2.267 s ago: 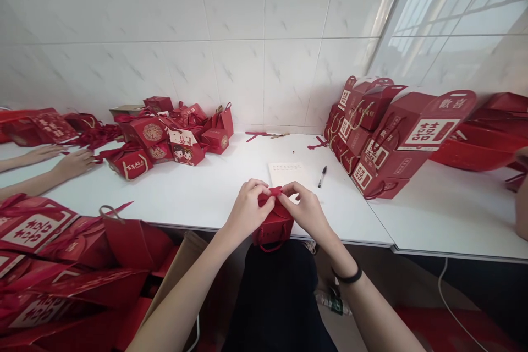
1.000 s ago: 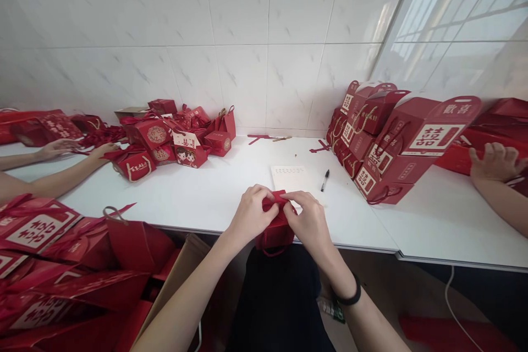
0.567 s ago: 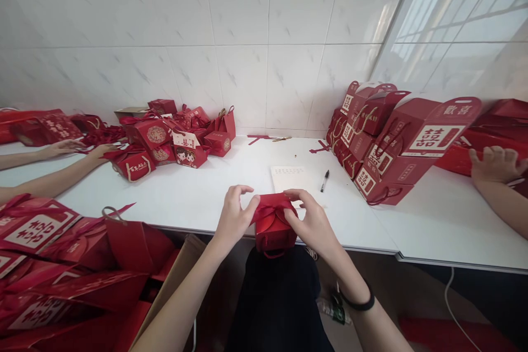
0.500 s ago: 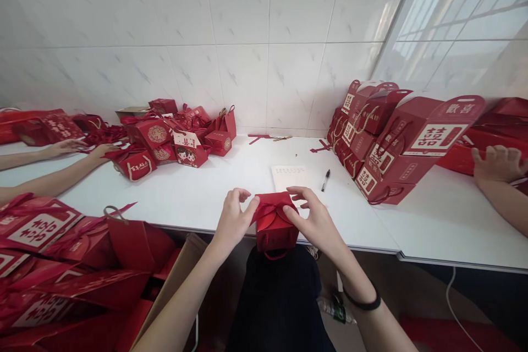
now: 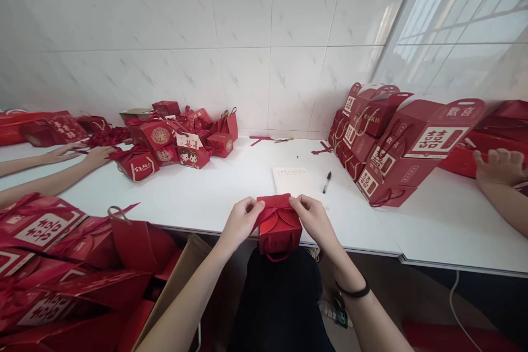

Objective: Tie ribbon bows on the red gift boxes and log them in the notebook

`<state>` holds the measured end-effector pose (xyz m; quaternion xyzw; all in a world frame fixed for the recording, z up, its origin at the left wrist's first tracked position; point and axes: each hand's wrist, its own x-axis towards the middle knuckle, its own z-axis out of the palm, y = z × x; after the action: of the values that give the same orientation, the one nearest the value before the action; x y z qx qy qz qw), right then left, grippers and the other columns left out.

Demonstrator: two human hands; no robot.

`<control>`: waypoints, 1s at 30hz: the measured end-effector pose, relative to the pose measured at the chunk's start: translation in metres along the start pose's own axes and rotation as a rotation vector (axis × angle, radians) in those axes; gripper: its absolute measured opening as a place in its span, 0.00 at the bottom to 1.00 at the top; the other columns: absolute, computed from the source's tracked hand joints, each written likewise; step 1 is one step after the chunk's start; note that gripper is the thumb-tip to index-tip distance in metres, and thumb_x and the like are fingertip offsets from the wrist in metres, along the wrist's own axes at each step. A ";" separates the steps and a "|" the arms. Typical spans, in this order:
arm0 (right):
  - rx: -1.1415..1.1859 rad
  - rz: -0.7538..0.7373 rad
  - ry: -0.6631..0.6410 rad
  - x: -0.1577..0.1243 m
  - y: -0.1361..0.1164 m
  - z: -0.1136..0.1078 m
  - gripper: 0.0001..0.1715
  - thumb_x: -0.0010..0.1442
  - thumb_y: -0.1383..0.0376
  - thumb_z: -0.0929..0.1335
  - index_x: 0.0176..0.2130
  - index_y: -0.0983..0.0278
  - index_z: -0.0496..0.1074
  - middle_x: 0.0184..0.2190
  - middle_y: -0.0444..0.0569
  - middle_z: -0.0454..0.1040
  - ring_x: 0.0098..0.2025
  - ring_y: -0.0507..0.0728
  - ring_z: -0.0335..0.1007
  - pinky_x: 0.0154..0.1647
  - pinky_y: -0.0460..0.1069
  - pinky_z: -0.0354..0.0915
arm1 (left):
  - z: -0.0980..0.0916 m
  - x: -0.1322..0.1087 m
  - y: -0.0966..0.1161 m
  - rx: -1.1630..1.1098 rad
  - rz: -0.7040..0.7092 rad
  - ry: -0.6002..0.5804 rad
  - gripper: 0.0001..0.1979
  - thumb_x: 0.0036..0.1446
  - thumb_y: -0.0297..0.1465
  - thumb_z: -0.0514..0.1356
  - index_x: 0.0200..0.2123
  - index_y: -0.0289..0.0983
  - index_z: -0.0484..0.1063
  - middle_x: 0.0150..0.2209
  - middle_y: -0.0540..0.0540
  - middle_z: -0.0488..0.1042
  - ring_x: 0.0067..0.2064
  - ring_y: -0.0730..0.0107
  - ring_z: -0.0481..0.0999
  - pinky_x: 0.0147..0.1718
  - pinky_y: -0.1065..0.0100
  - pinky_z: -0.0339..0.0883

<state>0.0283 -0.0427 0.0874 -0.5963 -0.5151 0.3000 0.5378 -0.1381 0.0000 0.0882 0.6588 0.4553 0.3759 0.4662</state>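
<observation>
A small red gift box (image 5: 279, 234) with a cord handle is at the table's front edge, above my lap. Across its top runs a red ribbon (image 5: 277, 210), gathered at the middle. My left hand (image 5: 241, 220) pinches the ribbon at the box's left side, thumb against fingers. At the right side, the thumb and fingers of my right hand (image 5: 312, 215) close on the other part of the ribbon. What lies between the right fingertips is mostly hidden. Just behind the box lies a sheet of paper (image 5: 291, 179) with faint writing.
A black pen (image 5: 327, 182) lies right of the paper. Stacked red gift boxes (image 5: 406, 159) stand at the right, and a pile of smaller ones (image 5: 165, 140) at the left. An open carton (image 5: 177, 280) holds more. Other people's hands (image 5: 97, 157) rest at both sides.
Both hands' fingers, spread around the box's top before, have closed into pinches on the ribbon at either side. The view has shifted slightly.
</observation>
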 end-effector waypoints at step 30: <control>-0.453 0.085 0.140 0.005 0.076 -0.046 0.24 0.40 0.43 0.60 0.22 0.58 0.68 0.22 0.48 0.72 0.24 0.61 0.69 0.27 0.52 0.64 | -0.069 -0.036 0.013 0.782 0.239 -0.163 0.38 0.47 0.43 0.62 0.60 0.41 0.56 0.62 0.40 0.52 0.61 0.49 0.52 0.58 0.50 0.53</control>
<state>0.0940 -0.0449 0.0273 -0.7423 -0.5051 0.1570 0.4114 -0.2096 -0.0171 0.1173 0.8620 0.4457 0.1727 0.1687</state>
